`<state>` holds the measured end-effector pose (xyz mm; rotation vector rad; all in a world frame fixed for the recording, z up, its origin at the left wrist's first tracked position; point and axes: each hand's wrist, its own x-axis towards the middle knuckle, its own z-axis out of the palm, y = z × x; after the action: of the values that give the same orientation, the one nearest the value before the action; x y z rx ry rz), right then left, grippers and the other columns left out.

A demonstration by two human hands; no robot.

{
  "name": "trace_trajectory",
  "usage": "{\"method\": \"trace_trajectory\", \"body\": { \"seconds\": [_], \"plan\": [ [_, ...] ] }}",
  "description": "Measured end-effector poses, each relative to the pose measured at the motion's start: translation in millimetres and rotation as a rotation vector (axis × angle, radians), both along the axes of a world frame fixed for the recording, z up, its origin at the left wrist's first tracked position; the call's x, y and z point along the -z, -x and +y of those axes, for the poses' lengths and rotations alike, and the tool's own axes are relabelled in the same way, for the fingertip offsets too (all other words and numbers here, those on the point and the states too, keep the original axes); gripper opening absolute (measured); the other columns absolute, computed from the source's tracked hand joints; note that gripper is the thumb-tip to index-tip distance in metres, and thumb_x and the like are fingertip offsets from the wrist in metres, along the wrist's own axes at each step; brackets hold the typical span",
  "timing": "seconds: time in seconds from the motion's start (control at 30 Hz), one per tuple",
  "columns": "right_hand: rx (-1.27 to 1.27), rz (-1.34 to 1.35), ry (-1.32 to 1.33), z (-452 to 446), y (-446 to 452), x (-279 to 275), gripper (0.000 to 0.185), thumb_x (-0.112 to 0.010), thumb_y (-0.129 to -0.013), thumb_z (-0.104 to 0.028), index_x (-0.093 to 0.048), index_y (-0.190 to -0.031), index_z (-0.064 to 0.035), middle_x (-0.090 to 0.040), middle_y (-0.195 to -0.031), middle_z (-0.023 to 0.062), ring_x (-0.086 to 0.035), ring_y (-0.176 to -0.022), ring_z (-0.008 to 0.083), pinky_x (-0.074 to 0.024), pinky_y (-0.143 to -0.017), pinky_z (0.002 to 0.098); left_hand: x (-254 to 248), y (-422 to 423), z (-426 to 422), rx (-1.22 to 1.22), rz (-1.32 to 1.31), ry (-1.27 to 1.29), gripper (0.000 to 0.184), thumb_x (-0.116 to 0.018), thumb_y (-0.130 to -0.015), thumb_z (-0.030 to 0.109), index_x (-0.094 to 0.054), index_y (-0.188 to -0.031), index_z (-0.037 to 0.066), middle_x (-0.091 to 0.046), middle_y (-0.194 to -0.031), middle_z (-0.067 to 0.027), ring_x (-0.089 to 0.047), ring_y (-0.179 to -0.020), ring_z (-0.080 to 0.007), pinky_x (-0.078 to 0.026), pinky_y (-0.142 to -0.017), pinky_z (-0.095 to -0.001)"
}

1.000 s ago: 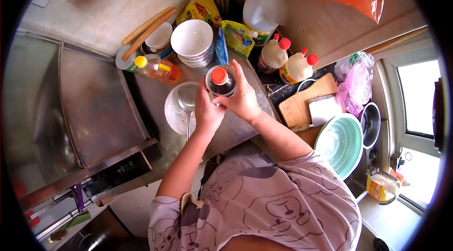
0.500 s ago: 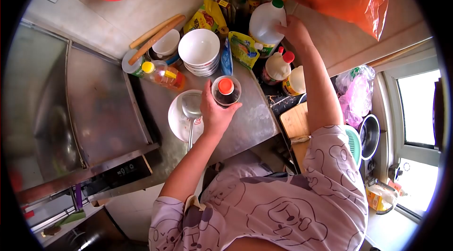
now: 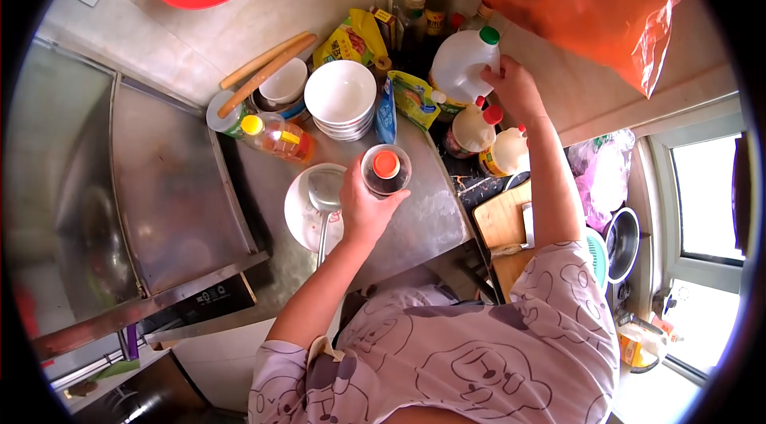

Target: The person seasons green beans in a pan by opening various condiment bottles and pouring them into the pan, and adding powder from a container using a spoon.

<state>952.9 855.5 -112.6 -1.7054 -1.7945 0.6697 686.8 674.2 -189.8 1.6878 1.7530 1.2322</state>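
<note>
My left hand [image 3: 369, 207] is wrapped round a bottle with an orange-red cap [image 3: 387, 165], seen from above over the steel counter, with dark contents. At the back right, my right hand [image 3: 515, 90] grips the handle side of a large translucent white jug [image 3: 465, 65] with a green cap; its fingertips are partly hidden. Beside the left hand, a ladle [image 3: 324, 194] rests in a white bowl [image 3: 299, 216]. Two pale bottles with red caps, one nearer [image 3: 504, 154] and one farther [image 3: 471, 133], stand just below the jug.
Stacked white bowls [image 3: 341, 97], a yellow-capped bottle [image 3: 278, 137] and a rolling pin [image 3: 267, 77] lie along the back. An orange plastic bag [image 3: 574, 1] hangs at upper right. A wooden cutting board [image 3: 501, 220] lies right of the counter [image 3: 415, 216].
The jug has shifted slightly toward me and to the right, with my right hand at its handle. My left hand still holds the orange-capped bottle. The whole view has moved a little.
</note>
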Motion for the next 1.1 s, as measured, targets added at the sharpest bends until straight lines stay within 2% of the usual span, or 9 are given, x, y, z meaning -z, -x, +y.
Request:
{"method": "trace_trajectory", "body": {
  "seconds": [0.27,0.3,0.33,0.63,0.73,0.8,0.93,1.03,1.1],
  "plan": [
    [0.114,-0.17,-0.081,11,-32,12,0.025,-0.059,-0.088,-0.019,-0.057,-0.101,0.0025,-0.063,-0.097,0.0261,-0.059,-0.093,0.0429,-0.047,-0.081,0.0444,-6,2,3,0.029,-0.02,-0.044,0.092,-0.092,-0.05,0.016,-0.043,-0.127,0.001,-0.06,-0.113,-0.0199,-0.059,-0.102,-0.0381,-0.048,-0.087,-0.0446],
    [0.126,-0.244,-0.087,12,-42,19,0.029,-0.06,-0.089,-0.021,-0.058,-0.106,0.0031,-0.066,-0.095,0.0228,-0.063,-0.087,0.0359,-0.0475,-0.079,0.0409,-7,2,2,0.038,-0.056,0.025,0.092,-0.091,-0.053,0.016,-0.042,-0.129,0.001,-0.056,-0.118,-0.0187,-0.056,-0.109,-0.0349,-0.045,-0.093,-0.0427],
    [0.123,-0.246,-0.086,10,-46,18,0.029,-0.06,-0.089,-0.021,-0.058,-0.106,0.0031,-0.066,-0.095,0.0228,-0.063,-0.087,0.0359,-0.0475,-0.079,0.0409,-7,2,1,0.048,-0.092,0.094,0.091,-0.091,-0.057,0.017,-0.041,-0.131,0.0,-0.053,-0.124,-0.0176,-0.053,-0.115,-0.0317,-0.042,-0.1,-0.0407],
    [0.353,-0.471,-0.087,-40,-23,-24,0.028,-0.065,-0.086,-0.027,-0.061,-0.099,-0.0032,-0.067,-0.086,0.0171,-0.064,-0.083,0.0373,-0.0499,-0.072,0.0448,-7,3,3,0.049,-0.072,0.039,0.089,-0.09,-0.057,0.016,-0.042,-0.13,0.0,-0.055,-0.122,-0.0173,-0.054,-0.113,-0.0323,-0.043,-0.099,-0.0402],
    [0.452,-0.535,-0.316,-55,7,-46,0.024,-0.066,-0.085,-0.031,-0.065,-0.095,-0.0093,-0.067,-0.081,0.0108,-0.065,-0.075,0.0325,-0.0511,-0.065,0.0416,-9,7,9,0.113,-0.103,0.019,0.085,-0.089,-0.059,0.013,-0.043,-0.13,0.0,-0.055,-0.124,-0.0166,-0.054,-0.115,-0.0303,-0.043,-0.099,-0.0395],
    [0.139,-0.386,-0.582,-50,29,-51,0.02,-0.066,-0.084,-0.032,-0.066,-0.089,-0.0126,-0.067,-0.08,0.0085,-0.065,-0.07,0.0304,-0.0513,-0.061,0.04,-17,12,14,0.15,-0.13,0.071,0.084,-0.088,-0.059,0.012,-0.044,-0.13,0.0,-0.055,-0.124,-0.0161,-0.053,-0.116,-0.0294,-0.043,-0.099,-0.0392],
    [-0.053,-0.539,-0.563,41,76,-44,0.016,-0.061,-0.086,-0.025,-0.067,-0.083,-0.0098,-0.068,-0.082,0.0111,-0.066,-0.079,0.0323,-0.052,-0.065,0.0434,-19,23,20,0.263,-0.26,0.199,0.088,-0.087,-0.061,0.011,-0.04,-0.135,0.001,-0.053,-0.128,-0.0155,-0.052,-0.118,-0.0275,-0.041,-0.101,-0.0384],
    [-0.131,-0.878,-0.373,117,96,-16,0.015,-0.058,-0.087,-0.019,-0.07,-0.086,-0.0093,-0.07,-0.092,0.0106,-0.067,-0.086,0.0318,-0.0528,-0.067,0.045,-15,26,10,0.211,-0.127,0.15,0.099,-0.088,-0.062,0.015,-0.032,-0.142,0.002,-0.049,-0.131,-0.0172,-0.052,-0.119,-0.0289,-0.041,-0.101,-0.0396],
    [-0.269,-1.261,-0.176,150,100,-1,0.022,-0.053,-0.09,-0.018,-0.073,-0.093,-0.0108,-0.07,-0.098,0.0092,-0.067,-0.093,0.0294,-0.0527,-0.073,0.0417,-12,30,-5,0.149,-0.045,0.186,0.103,-0.088,-0.061,0.016,-0.027,-0.144,0.003,-0.047,-0.133,-0.018,-0.051,-0.12,-0.03,-0.041,-0.101,-0.0402]
  ]
}}
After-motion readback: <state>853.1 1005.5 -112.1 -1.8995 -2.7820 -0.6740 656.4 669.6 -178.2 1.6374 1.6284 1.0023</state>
